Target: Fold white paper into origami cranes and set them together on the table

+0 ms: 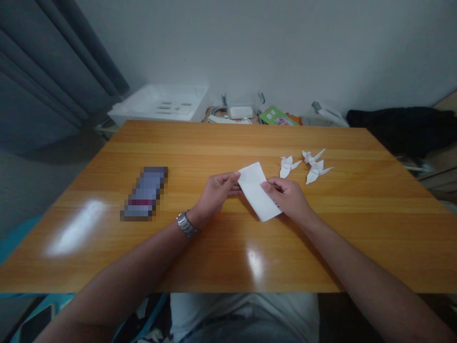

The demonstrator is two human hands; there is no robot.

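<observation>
Pinched between both my hands, and gripped close, here's the white paper (255,193), out over the middle of the table (200,152)! Left hand (216,191) nips it at one far corner, thumb on top; right hand (289,196) has the opposite edge, thumb pressed on the face, small dark marks (276,204) showing just beside it. Narrow holds, the pair of them, and the sheet slants between, one end towards the table's far edge, the other towards the near edge. Whether it touches the tabletop, I can't tell.

Over to the right: three folded paper birds (317,172), bunched between my right hand and the far edge, two of them close together, the third just beside. Out towards the left edge lies a phone (144,190), blurred into blocks. Silver watch (186,225) on my left wrist! Past the far left corner, a white tray (143,102); past the far edge, a green booklet (276,116); beyond the far right corner, black cloth (400,125).
</observation>
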